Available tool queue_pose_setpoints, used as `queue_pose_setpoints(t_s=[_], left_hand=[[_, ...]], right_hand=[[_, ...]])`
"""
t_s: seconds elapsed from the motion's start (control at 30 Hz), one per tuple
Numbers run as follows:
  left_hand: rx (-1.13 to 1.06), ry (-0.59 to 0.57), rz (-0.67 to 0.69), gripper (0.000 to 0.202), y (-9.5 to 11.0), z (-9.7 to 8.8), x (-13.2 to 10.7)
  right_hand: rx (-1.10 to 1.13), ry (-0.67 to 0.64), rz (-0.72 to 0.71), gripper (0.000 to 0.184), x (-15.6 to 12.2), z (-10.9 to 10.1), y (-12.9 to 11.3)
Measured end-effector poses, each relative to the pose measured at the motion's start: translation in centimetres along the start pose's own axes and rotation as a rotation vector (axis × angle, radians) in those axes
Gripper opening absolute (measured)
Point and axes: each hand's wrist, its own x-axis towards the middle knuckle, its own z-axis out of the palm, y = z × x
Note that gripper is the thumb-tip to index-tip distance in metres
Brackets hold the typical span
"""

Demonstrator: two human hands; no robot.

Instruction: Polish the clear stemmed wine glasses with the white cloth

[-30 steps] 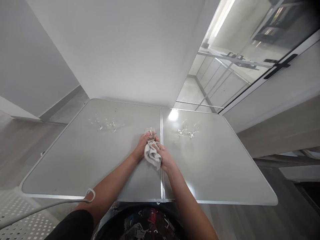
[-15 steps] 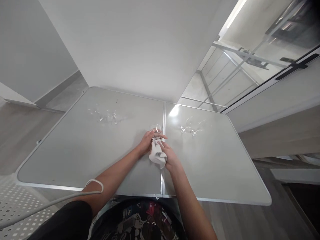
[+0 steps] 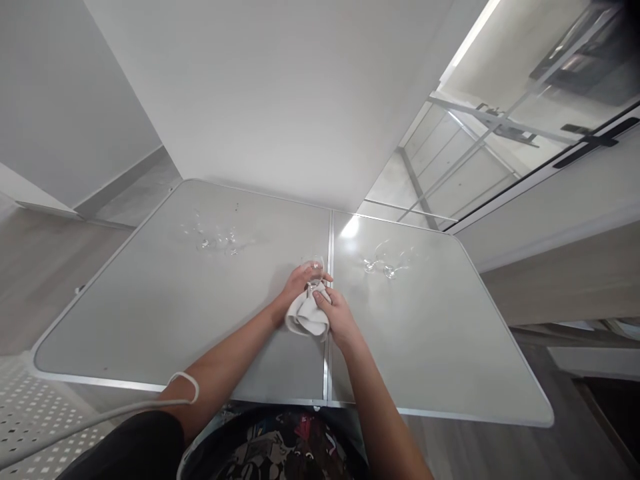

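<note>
While the left hand (image 3: 296, 281) grips a clear glass (image 3: 313, 260) around its bowl, the right hand (image 3: 340, 319) pinches a white cloth (image 3: 307, 317), thumb on top, at the glass's lower end. Hands close together, just above the table (image 3: 440, 347), beside its metal center seam (image 3: 326, 380). Bowl points away from the person; base hidden by cloth. Can't tell whether the right fingers touch the glass through the cloth. More clear glasses stand on both table halves: left group (image 3: 204, 245), right group (image 3: 389, 271).
</note>
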Motion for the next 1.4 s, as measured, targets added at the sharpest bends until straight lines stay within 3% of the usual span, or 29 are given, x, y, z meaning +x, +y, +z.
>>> queue_pose_setpoints(t_s=[0.1, 0.17, 0.33, 0.4, 0.47, 0.6, 0.67, 0.73, 0.9, 1.0, 1.07, 1.17, 1.23, 1.4], left_hand=[[0.056, 0.02, 0.072, 0.062, -0.8, 0.0, 0.5], [0.07, -0.019, 0.079, 0.06, -1.1, 0.1, 0.5], [0.028, -0.219, -0.04, 0.059, -0.1, 0.4, -0.4], [-0.017, -0.24, -0.059, 0.063, 0.2, 0.3, -0.5], [-0.035, -0.192, -0.02, 0.065, -0.1, 0.2, -0.3], [0.042, -0.063, 0.094, 0.062, -1.2, 0.0, 0.4], [0.05, -0.058, 0.114, 0.062, -1.4, -0.1, 0.4], [0.063, -0.117, 0.099, 0.06, -1.2, -0.1, 0.2], [0.046, -0.231, 0.034, 0.058, -0.1, 0.0, -0.6], [-0.045, -0.227, 0.031, 0.06, -0.3, 0.1, -0.6], [-0.128, -0.187, 0.052, 0.06, -0.7, 0.2, -0.3], [-0.221, -0.09, 0.163, 0.061, -0.9, 0.2, 0.2], [-0.255, -0.079, 0.217, 0.065, -0.7, 0.3, 0.4], [-0.259, -0.205, 0.174, 0.068, -0.2, 0.6, -0.4]], right_hand=[[-0.432, 0.218, -0.21, 0.023, -0.6, -0.3, -0.1], [-0.482, 0.258, -0.226, 0.022, -0.9, -0.4, 0.1], [0.16, -0.069, 0.095, 0.039, -1.1, -0.7, 1.0], [0.282, -0.112, 0.137, 0.043, -1.2, -0.8, 1.0], [0.135, -0.032, 0.06, 0.041, -1.3, -0.8, 0.9], [-0.467, 0.285, -0.264, 0.031, -1.5, -0.5, 0.7], [-0.544, 0.321, -0.306, 0.033, -1.5, -0.1, 0.9], [-0.414, 0.259, -0.221, 0.034, -1.4, 0.2, 1.1], [0.202, 0.08, 0.067, 0.045, -1.2, 0.0, 0.9], [0.282, 0.009, 0.133, 0.045, -1.4, -0.7, 0.1], [0.191, 0.203, 0.045, 0.044, -1.7, -1.3, -0.2], [0.03, 0.711, -0.154, 0.042, -2.1, -1.8, -0.2], [0.06, 0.815, -0.171, 0.043, -2.2, -1.5, 0.2], [0.297, 0.455, 0.007, 0.048, -1.5, 1.3, 2.1]])
